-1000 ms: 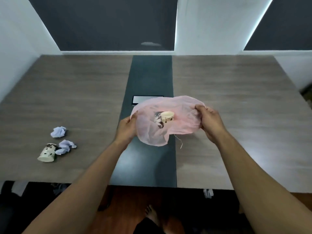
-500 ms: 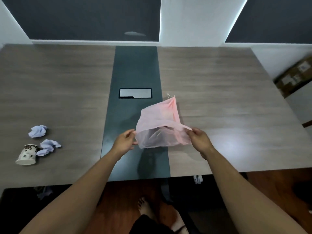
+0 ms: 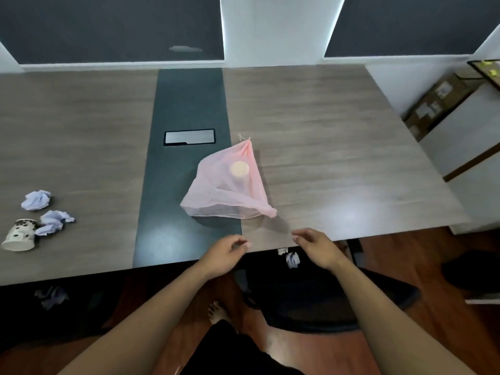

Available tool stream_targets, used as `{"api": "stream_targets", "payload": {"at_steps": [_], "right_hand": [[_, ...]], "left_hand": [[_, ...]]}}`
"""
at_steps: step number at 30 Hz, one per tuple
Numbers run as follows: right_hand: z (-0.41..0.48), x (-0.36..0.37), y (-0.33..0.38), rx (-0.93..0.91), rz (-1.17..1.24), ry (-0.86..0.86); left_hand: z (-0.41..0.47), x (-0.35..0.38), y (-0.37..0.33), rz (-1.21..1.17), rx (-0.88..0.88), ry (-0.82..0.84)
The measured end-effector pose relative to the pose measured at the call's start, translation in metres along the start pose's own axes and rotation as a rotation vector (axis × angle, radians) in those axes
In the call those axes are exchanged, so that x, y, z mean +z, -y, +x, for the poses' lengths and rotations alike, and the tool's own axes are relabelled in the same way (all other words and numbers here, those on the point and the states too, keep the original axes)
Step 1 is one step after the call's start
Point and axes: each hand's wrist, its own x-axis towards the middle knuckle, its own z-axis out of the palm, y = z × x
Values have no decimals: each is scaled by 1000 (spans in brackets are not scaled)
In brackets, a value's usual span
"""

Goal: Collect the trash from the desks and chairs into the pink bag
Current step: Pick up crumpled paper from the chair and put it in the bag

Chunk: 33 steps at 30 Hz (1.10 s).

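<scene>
head view: left hand (image 3: 226,251) and right hand (image 3: 315,244) loosely curled, empty; i judge pink bag (image 3: 213,196) limp, light, best pinched at near rim.

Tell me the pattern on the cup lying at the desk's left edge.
The cup is white with dark brown spots; the head view shows it.

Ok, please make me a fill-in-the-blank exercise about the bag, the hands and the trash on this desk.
1. The ___ bag lies on the desk.
2. The left hand and the right hand hold ___.
3. Beside the spotted cup lie ___ crumpled papers.
Missing words: pink, nothing, two.
</scene>
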Motion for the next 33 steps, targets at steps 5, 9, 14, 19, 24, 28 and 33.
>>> {"api": "stream_targets", "payload": {"at_steps": [5,9,14,19,24,28,33], "right_hand": [[-52,-14,-96,83,-334,78],[-99,-12,-154,143,-597,40],[-140,3,-182,11,-671,-78],[-158,14,-192,-55,-672,-189],[-186,11,-202,-112,-609,-156],[-215,14,-224,-142,-609,-99],[-242,31,-246,-111,-546,-198]], "left_hand": [[-31,93,-25,167,84,299],[-56,157,-39,345,1,441],[-79,195,-37,671,27,376],[-89,201,-43,796,3,288],[-102,218,-32,818,-36,275],[-127,228,-27,832,1,288],[-166,242,-20,852,63,328]]}}
